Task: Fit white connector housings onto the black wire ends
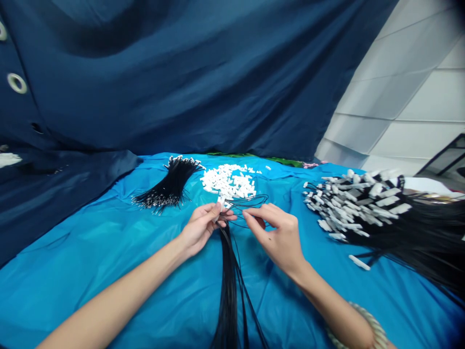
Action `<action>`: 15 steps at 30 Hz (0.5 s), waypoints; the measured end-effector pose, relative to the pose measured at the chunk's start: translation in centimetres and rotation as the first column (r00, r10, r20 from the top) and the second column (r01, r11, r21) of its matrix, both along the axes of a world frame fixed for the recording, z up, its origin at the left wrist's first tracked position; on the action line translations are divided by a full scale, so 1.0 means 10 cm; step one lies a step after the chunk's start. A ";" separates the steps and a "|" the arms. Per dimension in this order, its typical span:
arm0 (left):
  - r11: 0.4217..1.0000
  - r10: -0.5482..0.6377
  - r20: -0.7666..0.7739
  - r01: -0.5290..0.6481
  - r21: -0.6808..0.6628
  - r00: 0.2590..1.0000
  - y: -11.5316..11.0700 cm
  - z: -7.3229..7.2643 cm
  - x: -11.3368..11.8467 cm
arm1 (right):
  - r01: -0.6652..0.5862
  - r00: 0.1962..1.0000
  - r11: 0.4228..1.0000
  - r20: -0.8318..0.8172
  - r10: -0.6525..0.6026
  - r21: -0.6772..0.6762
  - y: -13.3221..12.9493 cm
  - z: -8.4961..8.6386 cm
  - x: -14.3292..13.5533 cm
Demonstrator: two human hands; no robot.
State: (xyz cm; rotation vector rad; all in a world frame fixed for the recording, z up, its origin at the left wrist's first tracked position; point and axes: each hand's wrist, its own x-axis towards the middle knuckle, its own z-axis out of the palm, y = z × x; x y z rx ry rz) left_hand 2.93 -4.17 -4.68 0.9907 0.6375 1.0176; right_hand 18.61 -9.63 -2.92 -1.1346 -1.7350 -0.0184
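Note:
My left hand (202, 227) is closed around the top of a bundle of black wires (228, 281), with a white connector (221, 201) pinched between thumb and fingers. The wires hang down over the blue sheet towards me. To its right, my right hand (278, 232) pinches with thumb and forefinger at thin black wire loops (254, 199); exactly which strand it grips is too small to tell. Just beyond the hands lies a pile of loose white connectors (228, 180).
A short bundle of black wires (170, 186) lies at the back left on the blue sheet (119, 257). At the right is a large heap of black wires with white connectors (358, 201). A dark blue cloth (181, 77) hangs behind.

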 end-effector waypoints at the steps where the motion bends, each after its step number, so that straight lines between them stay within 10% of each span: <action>1: 1.000 -0.009 -0.005 0.009 -0.003 1.000 0.00 0.00 0.00 | 0.031 0.998 0.998 0.053 -0.033 0.047 0.00 -0.01 0.00; 6: 0.994 -0.114 -0.053 0.113 -0.011 0.992 -0.03 0.02 0.01 | 0.097 0.963 0.975 0.230 -0.143 0.197 0.00 -0.01 0.01; 15: 0.979 -0.201 -0.098 0.201 -0.019 0.975 -0.02 -0.01 0.01 | -0.244 0.954 0.966 0.156 0.254 -0.084 0.06 0.02 0.06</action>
